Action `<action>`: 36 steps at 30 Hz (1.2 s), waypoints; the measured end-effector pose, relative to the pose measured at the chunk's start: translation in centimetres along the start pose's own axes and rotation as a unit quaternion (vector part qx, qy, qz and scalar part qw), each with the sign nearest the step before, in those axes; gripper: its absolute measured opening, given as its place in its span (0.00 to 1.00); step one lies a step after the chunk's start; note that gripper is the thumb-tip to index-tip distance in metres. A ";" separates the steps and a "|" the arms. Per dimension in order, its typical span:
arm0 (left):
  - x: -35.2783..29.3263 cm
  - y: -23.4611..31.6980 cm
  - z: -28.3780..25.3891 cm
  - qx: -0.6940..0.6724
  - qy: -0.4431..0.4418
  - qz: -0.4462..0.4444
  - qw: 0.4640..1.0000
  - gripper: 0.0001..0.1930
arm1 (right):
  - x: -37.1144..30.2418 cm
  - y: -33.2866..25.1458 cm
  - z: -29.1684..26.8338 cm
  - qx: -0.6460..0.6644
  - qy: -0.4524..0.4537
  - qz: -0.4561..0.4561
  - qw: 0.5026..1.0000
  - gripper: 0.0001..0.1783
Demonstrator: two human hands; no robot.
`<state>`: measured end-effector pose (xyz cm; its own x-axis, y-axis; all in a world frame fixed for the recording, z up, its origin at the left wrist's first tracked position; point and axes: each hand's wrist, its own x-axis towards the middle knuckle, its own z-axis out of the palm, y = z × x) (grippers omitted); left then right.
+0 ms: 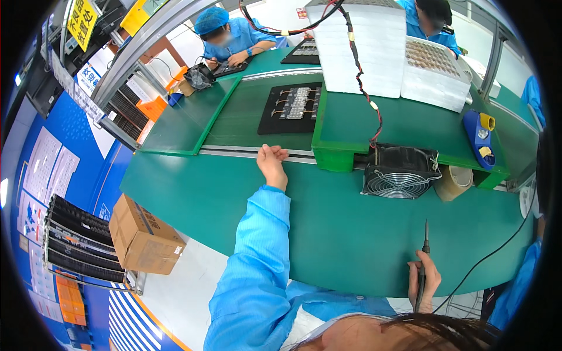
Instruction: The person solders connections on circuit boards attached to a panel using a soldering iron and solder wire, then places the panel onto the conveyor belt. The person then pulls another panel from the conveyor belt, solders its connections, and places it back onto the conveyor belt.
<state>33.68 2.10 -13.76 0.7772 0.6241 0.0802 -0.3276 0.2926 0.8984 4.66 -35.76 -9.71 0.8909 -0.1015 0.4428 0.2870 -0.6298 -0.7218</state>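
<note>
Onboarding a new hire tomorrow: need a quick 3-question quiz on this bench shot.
1. True or false: the left hand rests at the conveyor edge.
2. What does the right hand hold? A) soldering iron B) tape roll C) cardboard box
3. Fill in: the black tray of small parts lies on the green ____.

Key: 1 true; 2 A; 3 conveyor belt.

The room is bright. A long green counter [351, 234] crosses it, with a raised green shelf [421, 126] on top. The floor [175, 292] is white beside blue walls [76, 126]. A cardboard box [143, 237] stands beside black racks [82, 240].
</note>
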 end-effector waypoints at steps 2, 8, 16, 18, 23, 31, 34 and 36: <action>-1.0 0.5 0.3 0.023 -0.023 -0.002 0.999 0.15 | -0.2 0.5 -0.1 0.000 0.015 0.004 1.000 0.18; -2.4 2.1 -1.3 0.045 -0.038 0.020 0.998 0.16 | 0.3 0.5 0.1 0.077 0.049 0.050 0.995 0.16; -3.4 2.8 -0.6 0.087 -0.110 0.034 0.990 0.17 | 4.1 1.6 -5.8 -0.051 0.096 -0.076 0.991 0.21; -3.7 3.0 -0.4 0.102 -0.103 0.021 0.989 0.17 | 7.5 1.6 -8.8 -0.108 0.145 -0.126 0.975 0.21; -3.6 3.5 -0.4 0.099 -0.103 0.023 0.989 0.17 | 17.2 4.2 -14.2 0.086 0.250 0.025 0.964 0.14; -3.5 3.6 0.0 0.105 -0.089 0.033 0.990 0.16 | 25.5 5.1 -15.0 0.067 0.256 0.064 0.962 0.11; -3.7 3.5 0.1 0.105 -0.092 0.033 0.990 0.16 | 27.5 6.0 -14.7 -0.032 0.261 0.041 0.964 0.13; -3.9 3.5 0.2 0.104 -0.096 0.034 0.989 0.16 | 28.5 6.1 -14.8 -0.082 0.243 0.090 0.962 0.18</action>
<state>29.59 0.52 -10.81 0.8513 0.4822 0.2070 -0.2811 0.0860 0.9558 26.61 -53.88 6.37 0.6398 -0.5437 0.5432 0.0484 -0.6769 -0.7345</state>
